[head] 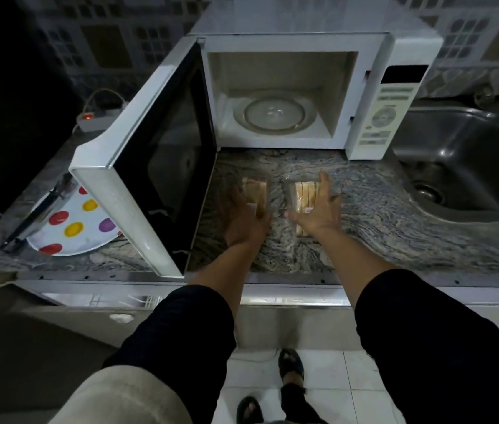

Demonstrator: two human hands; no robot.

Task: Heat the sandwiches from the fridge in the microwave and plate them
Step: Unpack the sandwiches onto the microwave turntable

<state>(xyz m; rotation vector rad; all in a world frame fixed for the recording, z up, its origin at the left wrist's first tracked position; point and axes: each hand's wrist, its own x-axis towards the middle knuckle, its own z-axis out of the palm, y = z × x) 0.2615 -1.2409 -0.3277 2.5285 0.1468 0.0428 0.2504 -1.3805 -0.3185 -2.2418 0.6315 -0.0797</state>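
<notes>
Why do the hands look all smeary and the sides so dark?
In the head view, the left hand and right hand are motion-blurred over the wrapped sandwiches; the room is dim, and the white microwave is the brightest thing; the wide lens bends the counter edge.

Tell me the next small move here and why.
Probably close each hand on its sandwich pack and lift. The left hand and right hand lie over the two wrapped sandwich packs on the countertop, and the microwave stands open, its turntable bare.
</notes>
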